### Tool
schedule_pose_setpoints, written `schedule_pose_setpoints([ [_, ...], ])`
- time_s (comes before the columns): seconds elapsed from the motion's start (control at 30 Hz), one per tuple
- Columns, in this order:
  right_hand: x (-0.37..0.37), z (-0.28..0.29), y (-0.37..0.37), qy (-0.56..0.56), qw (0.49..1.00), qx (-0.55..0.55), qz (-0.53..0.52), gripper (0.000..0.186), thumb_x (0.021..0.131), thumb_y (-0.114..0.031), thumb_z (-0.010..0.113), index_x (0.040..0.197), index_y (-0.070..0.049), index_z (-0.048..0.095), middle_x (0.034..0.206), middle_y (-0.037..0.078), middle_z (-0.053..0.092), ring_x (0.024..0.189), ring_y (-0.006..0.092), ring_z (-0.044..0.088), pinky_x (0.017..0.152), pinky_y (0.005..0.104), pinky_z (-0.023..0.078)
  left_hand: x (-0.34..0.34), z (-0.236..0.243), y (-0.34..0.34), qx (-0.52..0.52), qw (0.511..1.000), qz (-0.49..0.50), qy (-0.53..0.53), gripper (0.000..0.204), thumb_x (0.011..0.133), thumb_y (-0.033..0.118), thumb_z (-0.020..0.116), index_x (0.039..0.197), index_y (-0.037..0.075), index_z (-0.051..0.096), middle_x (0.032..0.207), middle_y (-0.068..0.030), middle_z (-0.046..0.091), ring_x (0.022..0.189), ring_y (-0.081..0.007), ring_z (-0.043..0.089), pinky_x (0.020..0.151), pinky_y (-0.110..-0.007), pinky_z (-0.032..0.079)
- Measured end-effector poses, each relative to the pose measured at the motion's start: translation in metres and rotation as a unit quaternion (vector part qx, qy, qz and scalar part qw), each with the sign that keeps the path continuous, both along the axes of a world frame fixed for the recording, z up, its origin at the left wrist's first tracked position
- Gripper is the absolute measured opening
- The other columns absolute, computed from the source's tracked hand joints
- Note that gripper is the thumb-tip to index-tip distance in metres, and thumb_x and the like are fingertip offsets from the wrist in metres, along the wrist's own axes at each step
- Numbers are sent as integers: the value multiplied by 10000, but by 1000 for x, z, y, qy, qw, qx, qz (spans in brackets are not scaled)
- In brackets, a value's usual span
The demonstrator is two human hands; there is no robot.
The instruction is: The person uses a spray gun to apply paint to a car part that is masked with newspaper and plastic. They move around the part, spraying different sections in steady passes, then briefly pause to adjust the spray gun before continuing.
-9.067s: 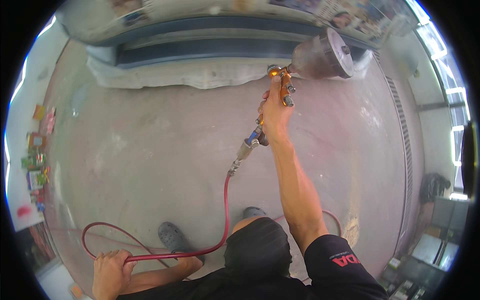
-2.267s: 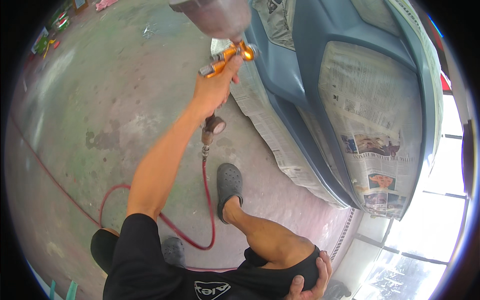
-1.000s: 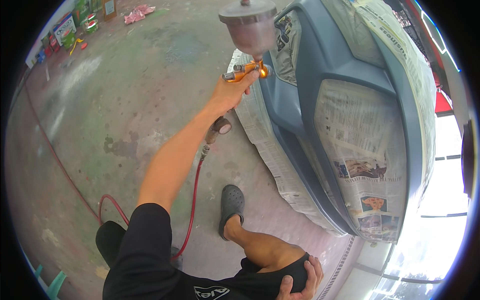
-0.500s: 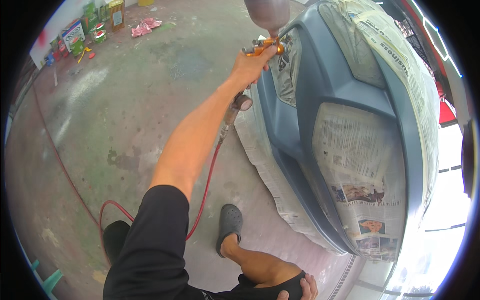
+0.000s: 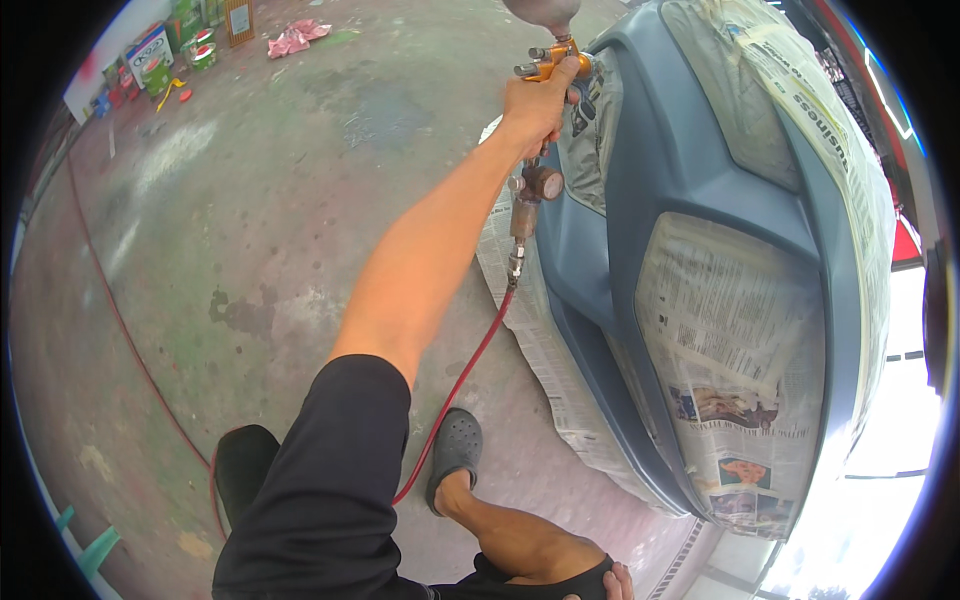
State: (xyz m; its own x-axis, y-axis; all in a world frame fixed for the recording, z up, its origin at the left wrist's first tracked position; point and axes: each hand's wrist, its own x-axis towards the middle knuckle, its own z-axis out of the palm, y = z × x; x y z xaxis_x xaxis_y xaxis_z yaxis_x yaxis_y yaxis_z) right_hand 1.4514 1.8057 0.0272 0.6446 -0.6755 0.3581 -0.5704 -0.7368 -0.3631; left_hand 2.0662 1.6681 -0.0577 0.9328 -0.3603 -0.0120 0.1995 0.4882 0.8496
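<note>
My left hand [image 5: 538, 108] is wrapped round the handle of an orange spray gun [image 5: 545, 66], my thumb on its upper body. A cup [image 5: 545, 10] sits on top, cut off by the picture edge. Below the grip hang a round gauge [image 5: 546, 183] and a red air hose [image 5: 462, 378]. The gun's front end faces the upper part of a grey-blue car bumper [image 5: 688, 200], whose openings are masked with taped newspaper [image 5: 715, 320]. At the lower edge my right hand [image 5: 620, 582] rests on my bent knee, fingers apart, mostly out of view.
More newspaper [image 5: 560, 400] hangs along the bumper's lower edge. The hose runs across the stained floor [image 5: 280, 250] at left. Paint tins [image 5: 155, 75] and a pink crumpled cloth [image 5: 298, 38] lie at the far left. My clog [image 5: 458, 450] stands near the bumper.
My left hand and the spray gun have moved right and slightly nearer, bringing the gauge and hose with them. The bumper appears slightly shifted to the right in view. My right hand stays on the knee.
</note>
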Motion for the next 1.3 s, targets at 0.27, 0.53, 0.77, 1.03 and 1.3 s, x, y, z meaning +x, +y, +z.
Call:
schedule_pose_setpoints([
  [0.27, -4, 4, 12, 9, 999, 35, -7, 539, 951, -247, 817, 1383, 64, 732, 1450, 299, 699, 1364, 474, 653, 1206, 578, 490, 20, -8, 0, 10, 998, 56, -15, 542, 1053, 534, 789, 1167, 7, 743, 868, -83, 707, 431, -121, 480, 410, -333, 381],
  [0.53, 7, 15, 30, 36, 998, 37, -41, 575, 932, -289, 828, 1388, 49, 741, 1450, 298, 710, 1376, 492, 646, 1222, 581, 471, -58, -10, 74, 132, 987, -83, -27, 492, 1058, 536, 780, 1021, 58, 669, 814, -25, 650, 454, -88, 454, 438, -315, 363],
  [0.77, 5, 19, 36, 46, 998, 38, 0, 578, 928, -278, 828, 1402, 39, 729, 1451, 302, 705, 1381, 513, 631, 1232, 595, 458, -136, 3, 148, 148, 962, -227, -43, 448, 1103, 530, 730, 1039, 91, 669, 823, -11, 646, 486, -80, 487, 442, -299, 375],
  [1.03, 2, 10, 27, 28, 998, 24, 47, 592, 918, -268, 846, 1416, 24, 716, 1450, 280, 711, 1373, 518, 629, 1218, 610, 462, -125, 46, 155, 230, 944, -192, -141, 468, 1078, 566, 753, 1101, 99, 738, 847, 10, 679, 498, -61, 500, 431, -283, 383],
  [1.3, 66, 25, -12, 60, 986, 109, 114, 601, 920, -356, 886, 1415, -56, 723, 1471, 181, 714, 1373, 463, 638, 1198, 583, 486, -4, 111, 113, 325, 926, -42, -186, 588, 1013, 665, 788, 1085, 82, 773, 789, 4, 626, 481, -81, 487, 424, -301, 373],
])
